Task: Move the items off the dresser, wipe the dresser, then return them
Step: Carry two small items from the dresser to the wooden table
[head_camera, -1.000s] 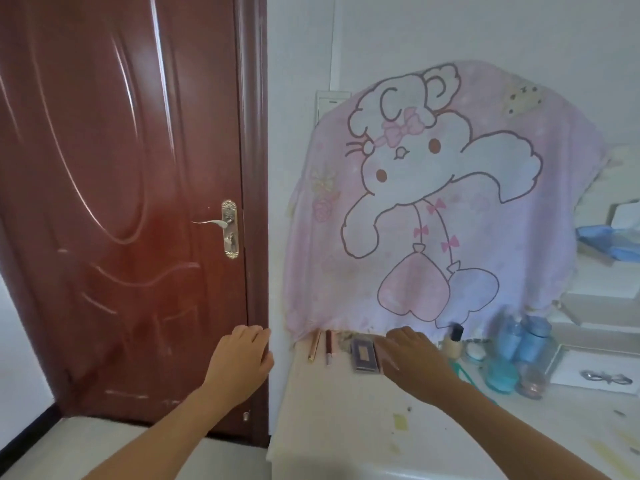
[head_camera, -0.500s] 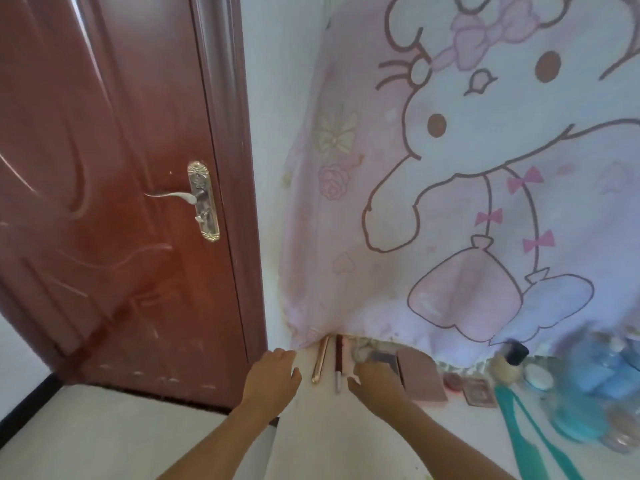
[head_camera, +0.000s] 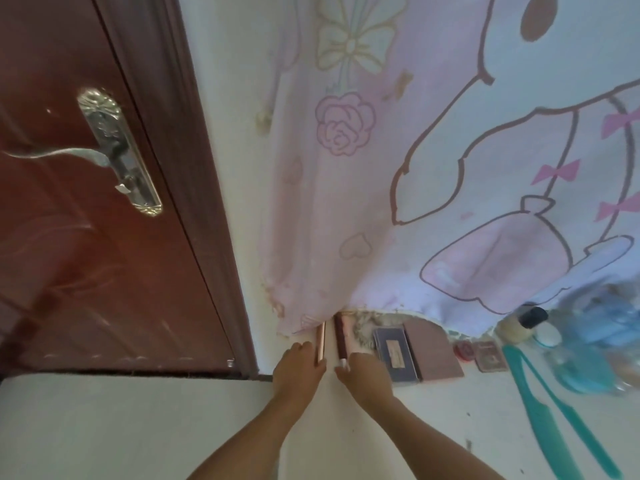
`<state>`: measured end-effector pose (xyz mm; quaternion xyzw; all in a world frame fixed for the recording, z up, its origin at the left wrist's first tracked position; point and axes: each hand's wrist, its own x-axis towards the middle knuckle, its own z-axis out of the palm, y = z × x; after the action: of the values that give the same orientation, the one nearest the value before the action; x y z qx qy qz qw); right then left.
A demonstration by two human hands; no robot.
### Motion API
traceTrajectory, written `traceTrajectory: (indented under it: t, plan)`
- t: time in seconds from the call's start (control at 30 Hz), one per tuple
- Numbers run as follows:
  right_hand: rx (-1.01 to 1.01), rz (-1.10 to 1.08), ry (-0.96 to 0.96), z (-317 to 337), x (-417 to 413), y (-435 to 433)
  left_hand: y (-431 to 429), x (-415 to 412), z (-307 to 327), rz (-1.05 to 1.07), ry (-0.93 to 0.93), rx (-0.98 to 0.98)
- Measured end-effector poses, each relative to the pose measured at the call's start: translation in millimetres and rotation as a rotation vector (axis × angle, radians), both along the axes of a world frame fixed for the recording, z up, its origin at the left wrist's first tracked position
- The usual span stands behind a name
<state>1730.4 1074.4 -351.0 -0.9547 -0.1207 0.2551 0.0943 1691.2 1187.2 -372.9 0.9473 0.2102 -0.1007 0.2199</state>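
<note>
A rose-gold tube (head_camera: 320,338) and a dark red pencil (head_camera: 340,340) lie side by side at the back left of the white dresser top (head_camera: 436,431). My left hand (head_camera: 298,374) pinches the near end of the rose-gold tube. My right hand (head_camera: 365,375) has its fingertips at the pencil's white tip; whether it grips is unclear. Just right of them lie a dark blue palette (head_camera: 394,351) and a pink flat box (head_camera: 433,348). Two teal combs (head_camera: 543,414) lie further right.
A pink cartoon blanket (head_camera: 450,161) hangs down to the dresser's back edge. Blurred blue bottles (head_camera: 599,323), a teal jar (head_camera: 581,374), a black-capped bottle (head_camera: 523,323) and small compacts (head_camera: 490,356) crowd the right. A red-brown door (head_camera: 86,237) with a metal handle (head_camera: 104,157) stands left.
The view has closed in and tilted down towards the dresser's back left corner. Both hands have reached forward, from near the edge to the two thin sticks.
</note>
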Motion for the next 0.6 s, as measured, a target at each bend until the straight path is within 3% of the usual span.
traceTrajectory:
  t: [0.43,0.6]
  plan:
    - [0.009,-0.136,0.015,-8.2,1.5,10.0,-10.7,16.0,-1.9,0.135,0.124,-0.09]
    - [0.017,-0.061,0.018,-4.5,-1.1,3.7,-13.5,1.8,5.5,0.243,0.13,-0.129]
